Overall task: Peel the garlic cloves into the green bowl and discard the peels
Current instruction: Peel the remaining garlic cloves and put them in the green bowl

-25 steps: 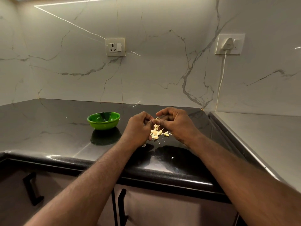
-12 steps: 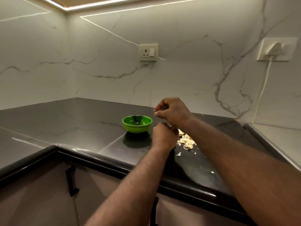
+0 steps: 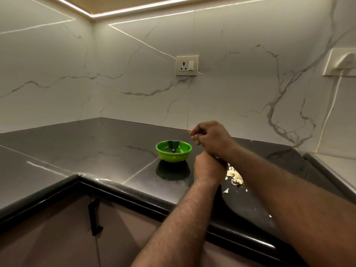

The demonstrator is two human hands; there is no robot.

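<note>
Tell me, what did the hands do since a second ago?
The right hand left the garlic pile and rose toward the green bowl. It now hangs beside the rim with its fingers pinched together, though what they hold is too blurred to tell. The left hand stayed curled low by the pile. The bowl and pile stayed put on the black counter.

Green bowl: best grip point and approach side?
Pinch the rim of the green bowl on its left side, coming from above-left. It stands upright and open-topped on the countertop. Its rounded wall tapers downward and offers little purchase, and the right hand hovers by the right rim.
</note>
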